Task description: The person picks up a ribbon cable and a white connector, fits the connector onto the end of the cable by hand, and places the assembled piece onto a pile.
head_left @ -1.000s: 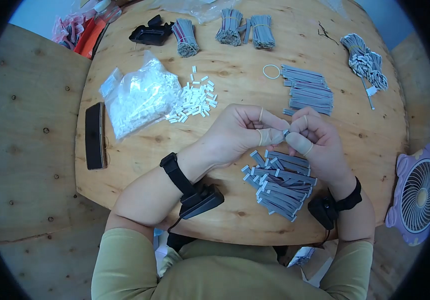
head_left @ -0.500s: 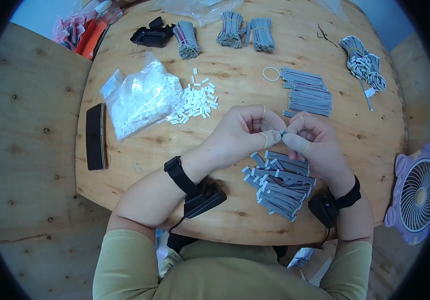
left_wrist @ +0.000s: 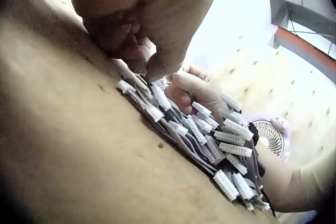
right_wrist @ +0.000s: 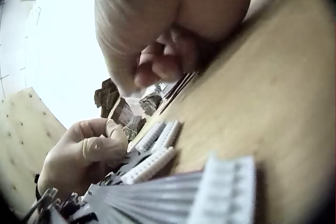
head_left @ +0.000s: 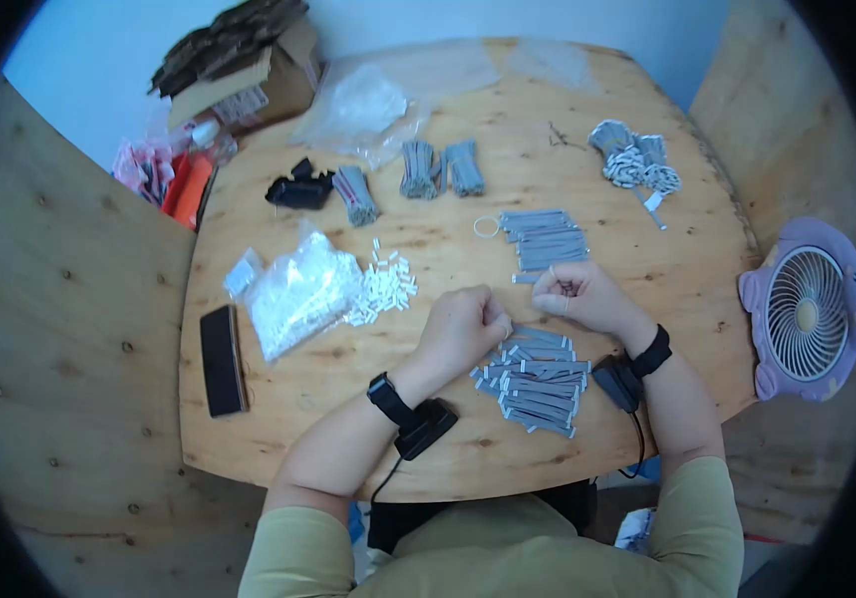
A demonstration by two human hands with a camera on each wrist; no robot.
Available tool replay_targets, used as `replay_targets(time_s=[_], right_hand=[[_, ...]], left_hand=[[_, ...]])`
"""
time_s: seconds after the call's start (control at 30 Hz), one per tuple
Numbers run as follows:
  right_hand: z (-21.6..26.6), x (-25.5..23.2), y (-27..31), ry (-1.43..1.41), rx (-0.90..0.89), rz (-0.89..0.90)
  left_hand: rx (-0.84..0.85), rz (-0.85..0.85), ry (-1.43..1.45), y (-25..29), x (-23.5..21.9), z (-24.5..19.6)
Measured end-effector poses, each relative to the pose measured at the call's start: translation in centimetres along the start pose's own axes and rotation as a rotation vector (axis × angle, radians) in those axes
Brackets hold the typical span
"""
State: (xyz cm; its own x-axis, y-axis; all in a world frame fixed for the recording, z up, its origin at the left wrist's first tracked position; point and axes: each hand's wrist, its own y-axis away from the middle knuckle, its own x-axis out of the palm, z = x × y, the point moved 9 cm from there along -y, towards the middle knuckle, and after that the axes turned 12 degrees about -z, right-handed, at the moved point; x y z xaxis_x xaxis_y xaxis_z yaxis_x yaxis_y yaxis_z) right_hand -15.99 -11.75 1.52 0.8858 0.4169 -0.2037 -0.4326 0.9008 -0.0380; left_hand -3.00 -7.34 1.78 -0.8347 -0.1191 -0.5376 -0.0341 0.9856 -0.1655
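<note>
My left hand [head_left: 463, 334] is at the upper left of a pile of grey ribbon cables [head_left: 538, 389] with white connectors on their ends. Its thumb and forefinger pinch together on a ribbon cable at the pile's edge, the pinched part mostly hidden. Several white connectors [left_wrist: 233, 134] show large in the left wrist view. My right hand [head_left: 587, 296] hovers just beyond the pile, fingers loosely curled with nothing seen in them. Right past its fingertips lies a row of flat ribbon cables [head_left: 546, 239]. Pale finger cots cover thumb and forefinger tips.
Left of the hands, a clear bag of white connectors [head_left: 303, 294] lies beside loose white connectors [head_left: 385, 289]. Near the left edge is a phone [head_left: 223, 361]. Cable bundles [head_left: 418, 171] stand at the back, more tied cables [head_left: 632, 157] at back right. A purple fan [head_left: 805, 309] is at right.
The hands, earlier together at a small connector, have moved apart: left to the pile's edge, right toward the row of cables. The head view has tilted up, showing a cardboard box.
</note>
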Motion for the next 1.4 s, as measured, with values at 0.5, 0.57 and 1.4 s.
replay_targets(time_s=[0.5, 0.57, 1.4], right_hand=[[1.8, -2.3, -0.1, 0.443, -0.429, -0.202], [1.8, -2.1, 0.1, 0.508, -0.48, -0.217], [4.8, -0.6, 1.4, 0.393, -0.625, -0.231]], left_hand=[[-0.131, 0.008, 0.446, -1.7, -3.5, 2.0], [-0.2, -0.132, 0.47, -2.2, -6.9, 2.2], [-0.022, -0.241, -0.13, -0.1, -9.8, 0.6]])
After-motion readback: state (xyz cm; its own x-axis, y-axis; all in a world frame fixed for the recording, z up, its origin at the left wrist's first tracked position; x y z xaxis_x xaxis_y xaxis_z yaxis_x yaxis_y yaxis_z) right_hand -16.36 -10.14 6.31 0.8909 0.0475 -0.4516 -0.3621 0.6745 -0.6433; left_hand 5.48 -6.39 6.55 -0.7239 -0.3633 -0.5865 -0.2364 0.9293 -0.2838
